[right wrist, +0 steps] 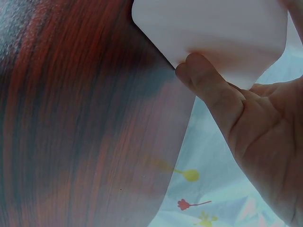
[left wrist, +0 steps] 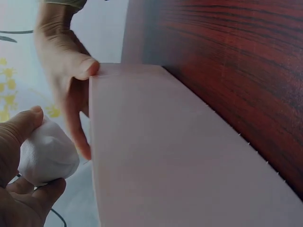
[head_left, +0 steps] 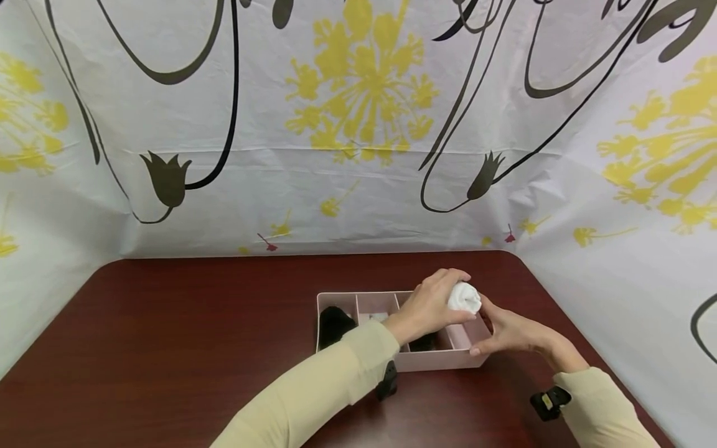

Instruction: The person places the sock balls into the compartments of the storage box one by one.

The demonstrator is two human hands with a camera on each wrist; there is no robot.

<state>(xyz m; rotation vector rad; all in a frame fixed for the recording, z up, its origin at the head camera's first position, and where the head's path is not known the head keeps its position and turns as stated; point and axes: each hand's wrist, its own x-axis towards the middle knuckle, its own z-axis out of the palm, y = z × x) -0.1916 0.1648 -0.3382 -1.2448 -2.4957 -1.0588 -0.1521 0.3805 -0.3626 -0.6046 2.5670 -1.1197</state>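
Note:
A rolled-up white cloth (head_left: 465, 297) is gripped between the thumb and fingers of my left hand (head_left: 431, 303), above the right-end compartment of a pale pink divided box (head_left: 442, 361). The left wrist view shows the cloth (left wrist: 49, 151) as a soft, rounded bundle beside the box's rim. My right hand (head_left: 512, 326) holds the box's right end, thumb at the near corner. From the right wrist, fingers (right wrist: 206, 78) of that hand lie against the box's smooth end wall (right wrist: 213, 23). My left hand and forearm cover part of the middle compartments.
Black soft items lie in the box's left compartment (head_left: 334, 325) and in one right of the middle. A small white item (head_left: 378, 316) sits between them. The box stands on a dark red wooden table (head_left: 196, 336), with patterned white sheeting (head_left: 252, 205) along its back and sides.

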